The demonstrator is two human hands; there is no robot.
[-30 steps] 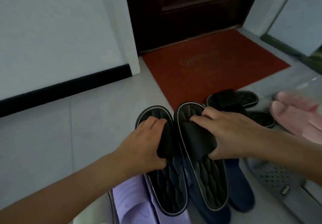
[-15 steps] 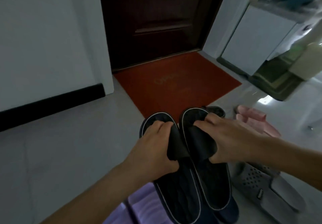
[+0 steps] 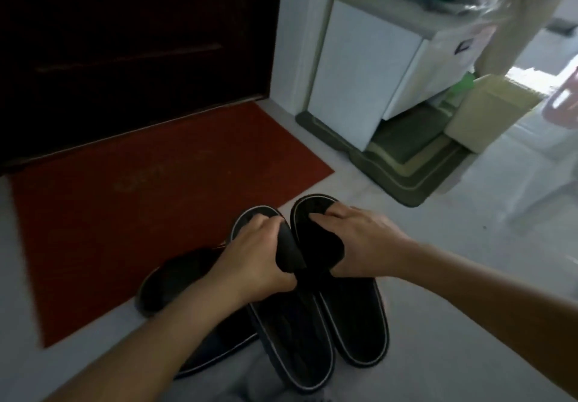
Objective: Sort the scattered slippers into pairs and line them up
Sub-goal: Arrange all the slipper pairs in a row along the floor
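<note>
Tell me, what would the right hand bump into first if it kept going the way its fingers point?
The right hand would likely meet the toe of the other black white-edged slipper, held by the left hand, then the red doormat; depth is unclear.

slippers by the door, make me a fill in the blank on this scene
1. The left hand grips a slipper by its ____.
2. The right hand grips a second slipper, also ____ in colour.
3. The doormat before the door is ____ in colour.
Missing words: strap; black; red
</note>
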